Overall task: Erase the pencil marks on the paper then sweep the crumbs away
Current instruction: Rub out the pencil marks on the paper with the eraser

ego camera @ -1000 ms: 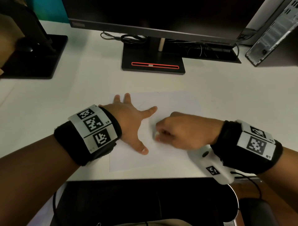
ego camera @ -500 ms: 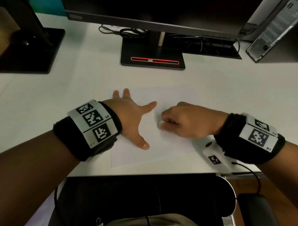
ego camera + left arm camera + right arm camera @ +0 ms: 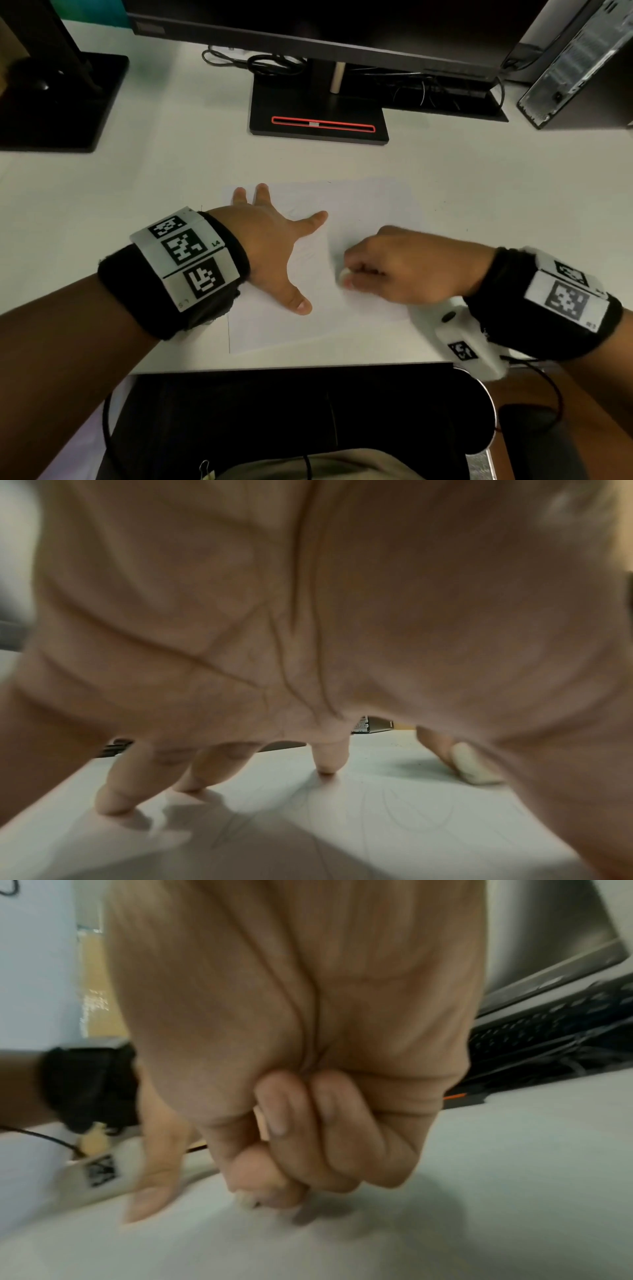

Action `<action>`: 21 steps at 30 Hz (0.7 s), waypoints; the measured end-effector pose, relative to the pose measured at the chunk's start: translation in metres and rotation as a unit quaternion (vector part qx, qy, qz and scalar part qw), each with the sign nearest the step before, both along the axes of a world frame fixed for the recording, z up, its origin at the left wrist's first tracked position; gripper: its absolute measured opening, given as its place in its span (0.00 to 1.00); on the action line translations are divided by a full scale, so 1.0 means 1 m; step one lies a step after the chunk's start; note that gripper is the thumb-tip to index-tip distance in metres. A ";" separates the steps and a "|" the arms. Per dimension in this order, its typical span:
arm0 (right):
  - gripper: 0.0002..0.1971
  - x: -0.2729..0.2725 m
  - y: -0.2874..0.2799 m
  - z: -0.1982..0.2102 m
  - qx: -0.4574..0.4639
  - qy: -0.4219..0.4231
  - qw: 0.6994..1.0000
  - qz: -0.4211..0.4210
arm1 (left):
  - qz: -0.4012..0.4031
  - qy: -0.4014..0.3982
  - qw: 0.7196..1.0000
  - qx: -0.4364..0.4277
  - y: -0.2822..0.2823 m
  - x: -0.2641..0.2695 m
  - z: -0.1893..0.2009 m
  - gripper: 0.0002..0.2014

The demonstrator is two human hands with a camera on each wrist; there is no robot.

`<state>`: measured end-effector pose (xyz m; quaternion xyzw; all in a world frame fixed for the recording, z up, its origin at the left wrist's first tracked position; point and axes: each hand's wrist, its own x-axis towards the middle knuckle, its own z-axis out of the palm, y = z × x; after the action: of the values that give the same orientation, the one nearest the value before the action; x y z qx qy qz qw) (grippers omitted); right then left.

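Note:
A white sheet of paper (image 3: 363,212) lies on the white desk in front of me. My left hand (image 3: 274,240) lies flat on its left part, fingers spread and straight, pressing it down. My right hand (image 3: 394,265) is curled and pinches a small white eraser (image 3: 343,275) against the paper's middle. In the left wrist view my left fingertips (image 3: 113,802) touch the paper (image 3: 342,831), faint pencil marks (image 3: 421,815) show, and the eraser (image 3: 474,767) stands at the right. In the right wrist view my right hand (image 3: 274,1185) is a fist over the eraser tip (image 3: 247,1202).
A monitor stand (image 3: 318,113) with a red stripe sits behind the paper, with cables (image 3: 270,63) beside it. A second black stand (image 3: 58,99) is at far left, a computer case (image 3: 579,65) at far right. The desk's front edge (image 3: 291,368) is just below the paper.
My right hand with the eraser has shifted a little over the paper, rubbing between the left thumb and forefinger area. The left hand stays flat in place.

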<state>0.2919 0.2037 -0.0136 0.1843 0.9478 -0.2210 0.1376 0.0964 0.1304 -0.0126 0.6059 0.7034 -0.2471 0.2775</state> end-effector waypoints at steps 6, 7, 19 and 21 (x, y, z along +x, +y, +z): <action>0.18 0.003 -0.013 -0.003 -0.018 -0.001 1.000 0.025 | 0.003 -0.005 1.000 0.002 0.001 0.000 0.000 0.67; 0.19 0.004 -0.008 -0.003 -0.018 -0.005 1.000 0.020 | 0.004 -0.005 1.000 0.003 0.001 -0.001 0.000 0.67; 0.21 0.021 0.002 -0.002 0.016 0.019 0.999 -0.033 | 0.018 -0.009 1.000 0.006 0.002 -0.001 -0.002 0.68; 0.20 0.021 -0.010 -0.003 0.010 0.017 1.000 -0.009 | 0.019 -0.008 1.000 0.004 0.002 -0.001 -0.002 0.68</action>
<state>0.3133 0.1941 -0.0170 0.1901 0.9504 -0.2161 0.1179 0.0955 0.1322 -0.0142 0.5957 0.7133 -0.2344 0.2852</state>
